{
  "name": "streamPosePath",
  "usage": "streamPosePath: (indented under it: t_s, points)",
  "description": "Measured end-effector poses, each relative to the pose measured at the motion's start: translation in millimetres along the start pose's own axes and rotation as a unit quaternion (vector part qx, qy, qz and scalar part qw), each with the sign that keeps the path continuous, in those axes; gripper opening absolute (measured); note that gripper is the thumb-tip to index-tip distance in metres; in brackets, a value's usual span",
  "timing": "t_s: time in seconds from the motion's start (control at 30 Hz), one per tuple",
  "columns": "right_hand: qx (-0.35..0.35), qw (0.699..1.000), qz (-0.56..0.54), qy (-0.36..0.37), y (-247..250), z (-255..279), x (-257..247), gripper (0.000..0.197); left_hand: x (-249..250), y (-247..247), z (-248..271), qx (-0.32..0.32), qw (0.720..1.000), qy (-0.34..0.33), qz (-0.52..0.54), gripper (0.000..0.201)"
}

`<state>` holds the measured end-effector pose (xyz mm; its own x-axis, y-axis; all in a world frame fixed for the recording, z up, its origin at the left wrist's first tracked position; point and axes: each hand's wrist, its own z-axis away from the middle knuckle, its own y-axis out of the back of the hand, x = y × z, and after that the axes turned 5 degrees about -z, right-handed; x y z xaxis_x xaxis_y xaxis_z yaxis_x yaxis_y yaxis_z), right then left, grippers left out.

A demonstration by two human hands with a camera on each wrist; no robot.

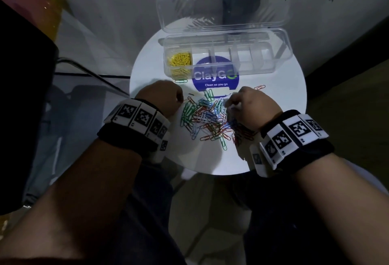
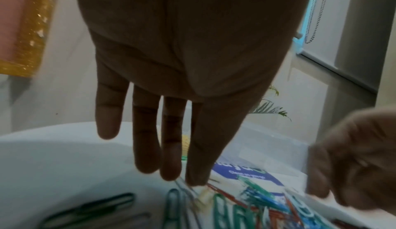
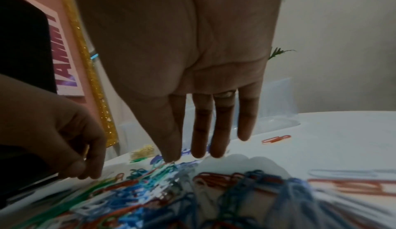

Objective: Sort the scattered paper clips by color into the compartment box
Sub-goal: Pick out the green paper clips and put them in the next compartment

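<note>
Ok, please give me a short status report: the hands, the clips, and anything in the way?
Left hand and right hand down at the mixed clip pile, holds unclear. Compartment box open; only yellow clips sorted. Nothing blocks the box.

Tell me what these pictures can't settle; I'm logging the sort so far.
- Left hand fingertips: head view hides them behind the knuckles; whether they pinch a clip is unclear.
- Right hand: fingers curl under; grip unclear.
- Pile of clips: tangled, blurred in both wrist views; uncountable.
- Box right compartments: glare hides their contents.
</note>
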<state>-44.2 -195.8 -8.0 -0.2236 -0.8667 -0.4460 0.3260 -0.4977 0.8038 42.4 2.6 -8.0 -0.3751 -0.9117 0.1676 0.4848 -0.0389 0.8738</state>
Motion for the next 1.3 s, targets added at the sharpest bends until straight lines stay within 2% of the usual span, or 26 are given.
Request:
streamPosePath:
  t_s: [0.1,0.17,0.3,0.37,0.53,0.67,1.0,1.3]
  points:
    - [0.052,0.997,-0.015,0.051,0,-6,-16,0.022,-6,-4,3,0.022,1.0,0.011,0.003,0.017]
    - [0.06,0.995,-0.026,0.075,-1,-14,-28,0.022,-9,-7,4,0.025,1.0,0.014,0.007,0.02]
    - [-0.055,0.995,0.012,0.087,-9,-30,-46,0.029,-10,-10,3,0.014,1.0,0.023,0.013,0.026]
    - [-0.081,0.993,0.038,0.08,-15,-33,-49,0.031,-9,-11,3,0.02,1.0,0.018,0.006,0.023]
    - [-0.014,0.999,0.004,0.051,-12,-32,-39,0.03,0,-16,4,0.038,0.999,-0.015,-0.022,0.025]
    - [0.037,0.997,-0.032,0.052,-1,-21,-25,0.024,4,-17,0,0.047,0.998,-0.006,-0.035,0.03]
    - [0.074,0.992,-0.095,-0.022,19,10,18,0.015,9,-14,-6,-0.025,0.999,0.02,0.017,0.021]
    - [0.082,0.985,-0.151,-0.029,16,16,29,0.012,0,17,3,0.081,0.987,-0.039,0.136,0.011]
